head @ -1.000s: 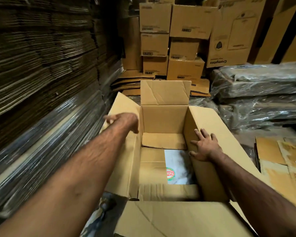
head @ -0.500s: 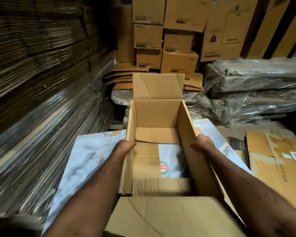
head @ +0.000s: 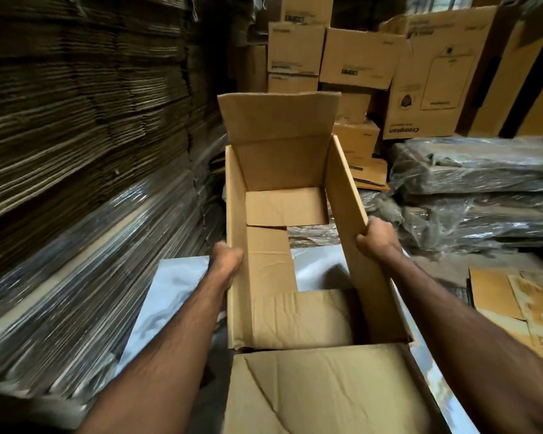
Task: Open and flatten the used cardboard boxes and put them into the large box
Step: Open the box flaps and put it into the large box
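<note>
A brown cardboard box hangs in front of me, open at the top. Its far flap stands upright and its near flap lies toward me. The bottom flaps are partly open, and the pale floor shows through the gap. My left hand grips the top edge of the left wall. My right hand grips the top edge of the right wall, fingers curled over the rim. The box is lifted off the floor and tilted away from me.
A tall stack of flattened cardboard fills the left side. Stacked boxes stand at the back. Plastic-wrapped cardboard bundles lie at the right, with loose flat boxes on the floor nearer me. A pale marbled floor tile lies below.
The side flaps were folded down and both hands took hold of the box walls. The box has since risen off the floor, and its bottom flaps have opened further.
</note>
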`<state>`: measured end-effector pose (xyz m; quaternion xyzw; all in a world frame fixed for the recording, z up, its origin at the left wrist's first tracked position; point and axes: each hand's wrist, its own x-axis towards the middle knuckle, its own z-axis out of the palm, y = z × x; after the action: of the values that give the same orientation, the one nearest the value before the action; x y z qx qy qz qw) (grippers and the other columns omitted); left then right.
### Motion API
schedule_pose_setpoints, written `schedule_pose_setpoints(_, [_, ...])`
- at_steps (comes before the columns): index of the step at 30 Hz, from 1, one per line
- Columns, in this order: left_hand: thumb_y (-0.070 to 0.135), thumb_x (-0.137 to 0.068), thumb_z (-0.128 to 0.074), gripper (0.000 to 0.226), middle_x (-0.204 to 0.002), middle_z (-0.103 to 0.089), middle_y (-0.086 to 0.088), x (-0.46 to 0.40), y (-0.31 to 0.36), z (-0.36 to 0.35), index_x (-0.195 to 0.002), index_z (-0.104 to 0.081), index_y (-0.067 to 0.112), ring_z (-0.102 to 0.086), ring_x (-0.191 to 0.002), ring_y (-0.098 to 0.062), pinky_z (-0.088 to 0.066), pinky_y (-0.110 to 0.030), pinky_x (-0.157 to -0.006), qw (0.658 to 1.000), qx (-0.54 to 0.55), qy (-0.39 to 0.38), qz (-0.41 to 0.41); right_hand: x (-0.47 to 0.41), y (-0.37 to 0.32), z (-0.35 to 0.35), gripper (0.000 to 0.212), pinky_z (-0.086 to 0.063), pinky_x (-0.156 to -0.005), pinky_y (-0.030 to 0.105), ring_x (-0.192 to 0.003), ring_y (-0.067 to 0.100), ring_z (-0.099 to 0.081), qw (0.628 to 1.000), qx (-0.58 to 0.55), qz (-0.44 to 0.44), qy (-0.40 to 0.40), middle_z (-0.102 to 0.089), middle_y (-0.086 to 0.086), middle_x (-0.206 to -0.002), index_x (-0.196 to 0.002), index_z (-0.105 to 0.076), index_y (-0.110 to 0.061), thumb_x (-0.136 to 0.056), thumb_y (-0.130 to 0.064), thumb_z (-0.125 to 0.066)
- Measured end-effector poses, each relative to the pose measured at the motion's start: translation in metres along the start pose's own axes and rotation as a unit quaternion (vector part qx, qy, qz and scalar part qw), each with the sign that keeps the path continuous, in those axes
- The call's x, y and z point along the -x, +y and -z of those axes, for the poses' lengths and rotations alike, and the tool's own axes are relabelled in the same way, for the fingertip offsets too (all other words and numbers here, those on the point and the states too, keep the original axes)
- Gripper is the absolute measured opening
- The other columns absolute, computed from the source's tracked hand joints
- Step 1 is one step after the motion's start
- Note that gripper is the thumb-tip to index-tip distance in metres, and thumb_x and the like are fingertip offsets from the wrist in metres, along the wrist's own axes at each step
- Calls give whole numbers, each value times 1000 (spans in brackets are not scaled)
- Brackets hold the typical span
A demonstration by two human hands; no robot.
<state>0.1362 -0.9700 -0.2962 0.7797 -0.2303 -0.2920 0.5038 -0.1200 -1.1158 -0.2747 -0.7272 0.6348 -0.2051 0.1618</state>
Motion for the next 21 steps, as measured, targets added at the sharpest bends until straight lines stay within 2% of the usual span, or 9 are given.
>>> schedule_pose_setpoints(3, [6, -83, -56, 21, -94, -70, -10, 5, 7, 4, -99, -60, 18, -66, -88, -31, -57, -47, -87, 998, 46, 7, -31, 5, -2, -8, 48, -43, -99, 50, -123, 41, -51, 981, 122, 67, 133, -50, 24, -135, -129, -43, -4, -84, -9, -59])
schedule_pose_setpoints(6, [5, -89, -57, 19, -82, -64, -3, 8, 17, 2, -103, -59, 17, -63, -76, -22, -54, -36, -76, 995, 93, 6, -35, 25, -19, -31, 74, -16, -113, 64, -144, 41, -26, 923, 222, 212, 232, -27, 26, -155, -145, -38, -10, -73, -3, -50])
schedule_pose_setpoints(8, [4, -89, -60, 18, -82, -66, -5, 10, 25, -2, -104, -63, 12, -62, -72, -20, -52, -33, -73, 989, 143, -2, -32, 43, -33, -54, 74, -12, -115, 65, -148, 40, -16, 915, 240, 296, 134, -19, 26, -159, -148, -36, -13, -77, -5, -54])
schedule_pose_setpoints(9, [5, -88, -63, 18, -84, -68, -7, 12, 29, -3, -106, -65, 9, -63, -72, -21, -53, -33, -73, 985, 170, -11, -28, 50, -37, -70, 75, -11, -118, 62, -150, 38, -8, 922, 249, 296, 22, -9, 24, -162, -152, -27, -16, -84, -11, -57])
schedule_pose_setpoints(12, [13, -90, -68, 16, -94, -72, -11, 17, 35, -7, -106, -67, 10, -68, -79, -23, -57, -37, -79, 976, 212, -32, -19, 59, -35, -115, 93, -12, -119, 61, -150, 38, 15, 878, 294, 202, -318, 27, 19, -160, -157, 2, -24, -89, -36, -60])
schedule_pose_setpoints(14, [17, -91, -68, 13, -97, -74, -12, 19, 36, -10, -104, -68, 12, -71, -89, -29, -58, -44, -85, 975, 218, -45, -24, 60, -27, -133, 99, -10, -120, 58, -150, 37, 18, 844, 316, 185, -391, 32, 15, -158, -156, 10, -29, -88, -47, -59])
schedule_pose_setpoints(18, [19, -90, -70, 6, -94, -74, -12, 24, 43, -11, -95, -70, 15, -71, -85, -29, -59, -48, -84, 972, 223, -61, -50, 57, -5, -139, 102, -19, -117, 58, -152, 34, 5, 867, 285, 127, -389, 21, 9, -163, -157, 1, -23, -82, -57, -58])
schedule_pose_setpoints(20, [19, -89, -71, 11, -91, -73, -11, 25, 50, -9, -98, -70, 13, -69, -81, -27, -59, -46, -80, 967, 240, -75, -53, 60, -3, -125, 92, -41, -104, 48, -141, 43, -35, 863, 233, 61, -445, -27, 24, -157, -144, -42, -3, -64, -40, -71])
schedule_pose_setpoints(21, [19, -89, -72, 14, -91, -73, -10, 28, 55, -7, -101, -71, 12, -68, -82, -26, -58, -43, -79, 965, 245, -82, -54, 54, 5, -131, 76, -49, -91, 40, -123, 46, -55, 883, 184, 63, -427, -54, 32, -134, -118, -62, 8, -48, -22, -74])
